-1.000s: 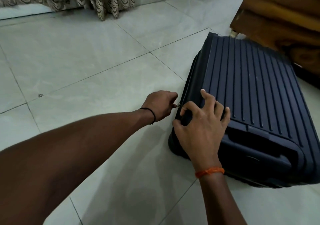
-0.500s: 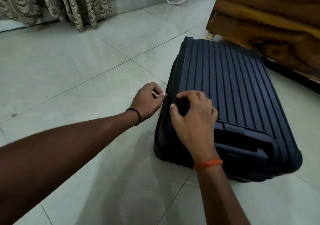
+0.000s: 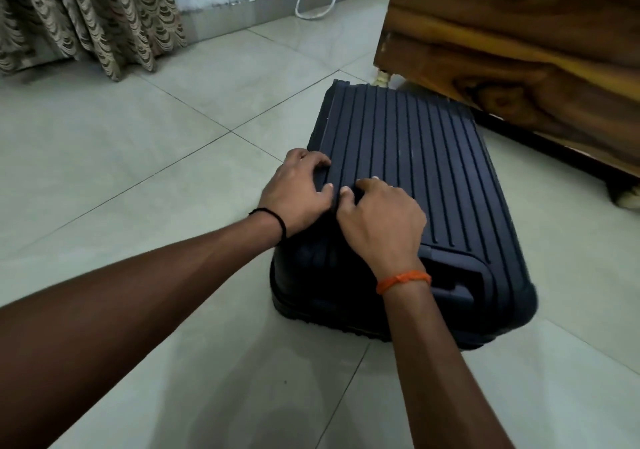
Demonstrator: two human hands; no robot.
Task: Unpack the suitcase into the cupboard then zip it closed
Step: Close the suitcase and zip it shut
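A dark blue ribbed hard-shell suitcase [image 3: 415, 178] lies flat on the tiled floor with its lid down. My left hand [image 3: 294, 192], with a black wristband, curls over the suitcase's left edge, fingers and thumb on the rim. Right beside it, my right hand [image 3: 381, 220], with an orange wristband, arches over the same edge, its curled fingers on the ribbed lid and its thumb at the rim. The two thumbs almost touch. Both hands hide the zipper and its pull. The cupboard is out of view.
A wooden furniture piece [image 3: 519, 60] on short legs stands just behind and right of the suitcase. Patterned curtains [image 3: 86, 15] hang at the back left, and a white cable [image 3: 315, 1] loops down the wall. Pale floor tiles [image 3: 138, 171] spread to the left.
My left hand has left the suitcase's side, where it pinched the zipper pull, and risen onto the top edge next to my right hand. The camera moved closer and further over the suitcase.
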